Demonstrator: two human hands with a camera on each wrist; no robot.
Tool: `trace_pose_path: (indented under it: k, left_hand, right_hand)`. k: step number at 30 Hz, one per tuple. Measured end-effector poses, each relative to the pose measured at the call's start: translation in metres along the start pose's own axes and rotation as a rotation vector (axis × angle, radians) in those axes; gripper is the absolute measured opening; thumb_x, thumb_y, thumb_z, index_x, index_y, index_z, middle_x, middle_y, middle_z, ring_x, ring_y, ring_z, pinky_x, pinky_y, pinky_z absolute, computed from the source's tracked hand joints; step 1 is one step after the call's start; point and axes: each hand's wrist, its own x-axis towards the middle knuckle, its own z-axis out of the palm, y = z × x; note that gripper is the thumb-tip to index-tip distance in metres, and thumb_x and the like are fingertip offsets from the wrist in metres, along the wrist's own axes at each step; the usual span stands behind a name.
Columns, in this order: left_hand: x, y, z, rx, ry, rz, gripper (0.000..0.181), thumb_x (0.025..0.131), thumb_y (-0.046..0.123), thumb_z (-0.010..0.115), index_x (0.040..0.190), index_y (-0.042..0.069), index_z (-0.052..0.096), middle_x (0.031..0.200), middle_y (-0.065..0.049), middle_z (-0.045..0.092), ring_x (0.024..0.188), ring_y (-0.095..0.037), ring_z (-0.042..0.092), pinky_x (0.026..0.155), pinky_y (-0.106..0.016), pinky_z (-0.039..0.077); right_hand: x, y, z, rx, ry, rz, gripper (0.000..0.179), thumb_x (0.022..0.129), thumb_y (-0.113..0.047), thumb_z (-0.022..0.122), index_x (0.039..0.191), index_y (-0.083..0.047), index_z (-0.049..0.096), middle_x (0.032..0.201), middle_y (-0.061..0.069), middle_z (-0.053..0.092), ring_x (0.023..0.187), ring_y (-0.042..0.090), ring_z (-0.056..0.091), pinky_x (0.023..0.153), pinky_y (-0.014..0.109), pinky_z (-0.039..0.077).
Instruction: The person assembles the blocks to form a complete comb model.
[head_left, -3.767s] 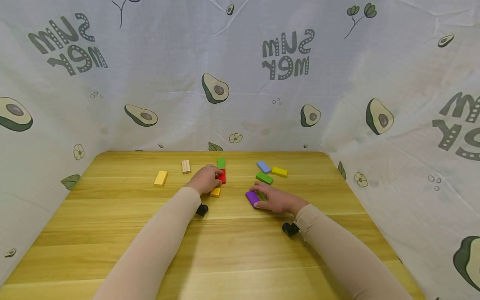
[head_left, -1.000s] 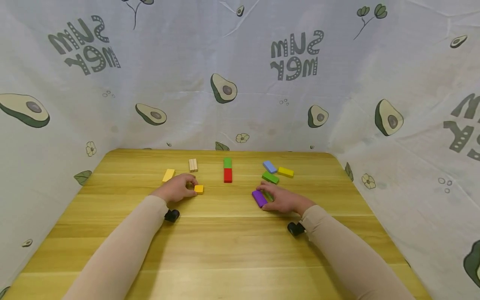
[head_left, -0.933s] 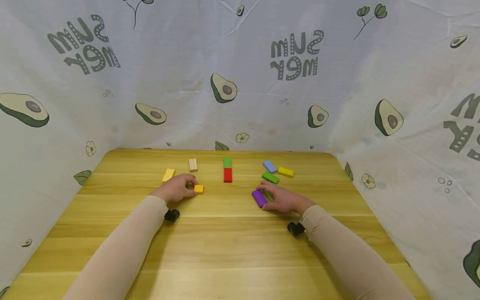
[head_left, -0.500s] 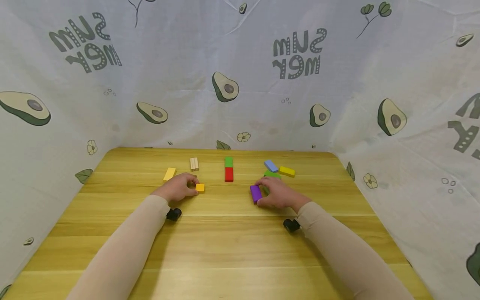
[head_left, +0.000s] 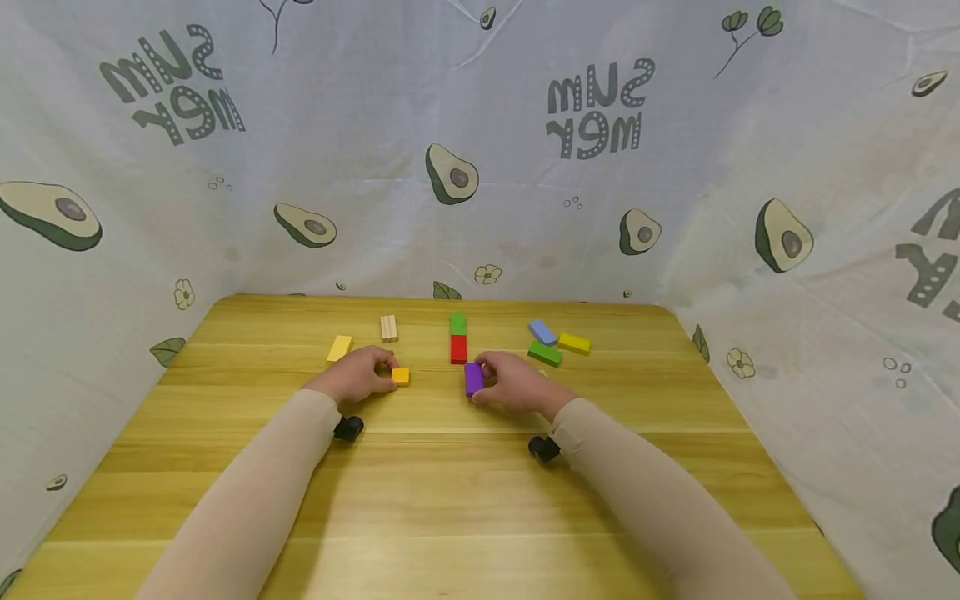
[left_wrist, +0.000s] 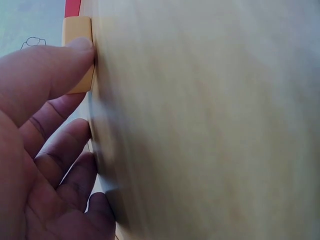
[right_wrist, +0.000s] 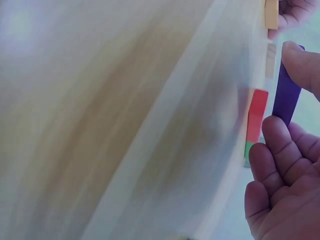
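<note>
My left hand (head_left: 351, 375) pinches an orange block (head_left: 401, 377) between thumb and forefinger, low over the table; in the left wrist view the other fingers curl loosely below it. My right hand (head_left: 517, 383) holds a purple block (head_left: 473, 379) by its two ends, thumb nearest me. In the right wrist view the purple block (right_wrist: 287, 95) appears clear of the tabletop. Just beyond it lies a red block (head_left: 458, 350), end to end with a green block (head_left: 457, 324) at its far side.
On the wooden table (head_left: 420, 500), a pale yellow block (head_left: 341, 347) and a plain wood block (head_left: 388, 328) lie at left. At right are a blue block (head_left: 542, 332), a yellow block (head_left: 574, 343) and another green block (head_left: 545, 353). A patterned cloth (head_left: 360, 167) surrounds the table.
Over the last second my right hand has carried the purple block left, close to the red one. Earlier, my left hand moved left from the red block with the orange block; it now stays still.
</note>
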Motion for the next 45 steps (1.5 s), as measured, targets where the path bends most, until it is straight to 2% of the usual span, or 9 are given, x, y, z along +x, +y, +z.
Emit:
trace_pose_path:
  k: [10,17,28,45]
  left_hand:
    - [0.0,-0.001,0.001,0.0,0.006,-0.002,0.02,0.098,0.019,0.076,0.116,0.011,0.071,0.162,-0.02,0.048,0.152,-0.044,0.04,0.122,-0.056,0.037]
    - [0.0,-0.002,0.002,-0.006,0.003,-0.004,0.019,0.098,0.019,0.076,0.115,0.011,0.071,0.161,-0.021,0.048,0.152,-0.045,0.04,0.123,-0.057,0.036]
    - [-0.002,-0.001,0.004,0.009,-0.005,0.002,0.02,0.098,0.02,0.076,0.116,0.011,0.071,0.161,-0.021,0.048,0.152,-0.046,0.04,0.121,-0.057,0.038]
    - [-0.003,0.003,-0.001,0.014,-0.004,0.002,0.023,0.099,0.019,0.075,0.119,0.009,0.07,0.162,-0.022,0.047,0.153,-0.046,0.039,0.122,-0.057,0.037]
  right_hand:
    - [0.009,-0.006,0.013,0.025,-0.032,0.021,0.064,0.091,-0.029,0.085,0.143,-0.006,0.057,0.124,0.006,0.066,0.112,0.022,0.061,0.11,0.043,0.052]
    - [0.01,-0.007,0.015,0.037,-0.042,0.029,0.069,0.088,-0.032,0.087,0.144,-0.005,0.056,0.12,0.005,0.063,0.11,0.023,0.058,0.11,0.043,0.05]
    - [0.006,0.0,0.015,0.066,0.0,0.012,0.054,0.093,-0.026,0.083,0.139,-0.01,0.062,0.115,0.001,0.066,0.107,0.02,0.059,0.107,0.041,0.052]
    - [0.016,-0.005,0.011,0.037,0.018,-0.011,0.055,0.094,-0.025,0.082,0.142,-0.008,0.062,0.109,0.002,0.066,0.101,0.021,0.059,0.1,0.038,0.053]
